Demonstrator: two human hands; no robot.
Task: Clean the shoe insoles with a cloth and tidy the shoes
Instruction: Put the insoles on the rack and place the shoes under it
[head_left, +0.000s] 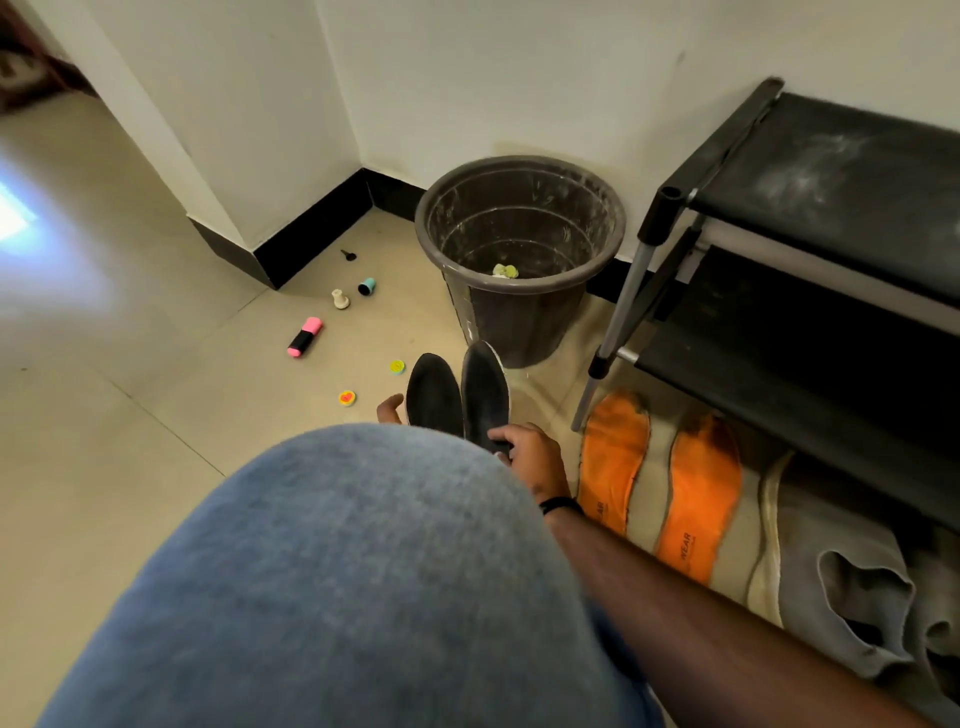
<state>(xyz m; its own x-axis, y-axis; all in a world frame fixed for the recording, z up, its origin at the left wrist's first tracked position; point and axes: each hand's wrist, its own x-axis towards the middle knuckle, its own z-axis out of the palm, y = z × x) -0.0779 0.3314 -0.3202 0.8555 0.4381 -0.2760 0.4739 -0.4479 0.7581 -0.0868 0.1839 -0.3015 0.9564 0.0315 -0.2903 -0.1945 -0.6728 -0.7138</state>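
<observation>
So my knee (332, 571) in blue denim eats most of the view, and that's honestly the main risk: I can't see half of what my hands are doing behind it. My right hand (530, 457) sits just right of the knee, fingers curled and pinching the heel end of the right black shoe (485, 389). The left black shoe (434, 392) stands touching it. My left hand (390, 408) only pokes out past the knee; a couple of fingertips show, so I can't tell if it's gripping anything. If that one-ended grip slips, the shoes probably tip over toward the bin.

Right of the knee, the two orange insoles (615, 457) lie flat on the floor (104, 441), dark grime at the toe ends, so I'd guess they aren't wiped yet. A grey cloth (841, 582) is bunched just beyond them, under the black shoe rack (831, 218).

Further out from the knee: a pink highlighter (305, 336), small round stickers (346, 398) and little caps, easy to kick or roll on. Beyond the shoes stands a dusty brown bin (519, 249) against the white wall (467, 78). Floor is pale glossy tile, looks slick.
</observation>
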